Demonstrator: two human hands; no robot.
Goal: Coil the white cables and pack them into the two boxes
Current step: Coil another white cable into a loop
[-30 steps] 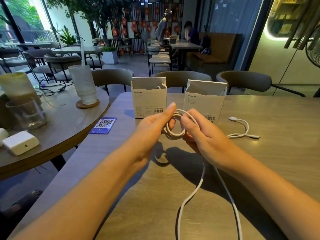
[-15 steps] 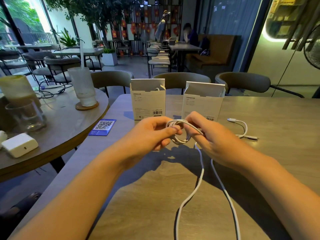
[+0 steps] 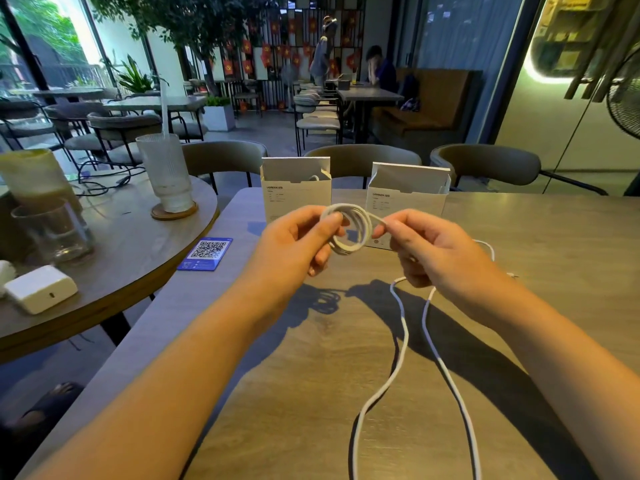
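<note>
Between the two hands, above the table (image 3: pixel 346 375), hangs the cable (image 3: pixel 348 230) ring. The left hand (image 3: pixel 294 247) pinches the ring. The right hand (image 3: pixel 440 251), just beside it, pinches the loose end, which runs down toward the person. Both boxes (image 3: pixel 296 195) stand just behind.

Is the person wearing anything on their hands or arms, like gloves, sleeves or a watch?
No. The left hand and the right hand are bare, with no gloves, rings or watch in view. Both forearms are bare down to the picture's edge, so no sleeve shows.
</note>
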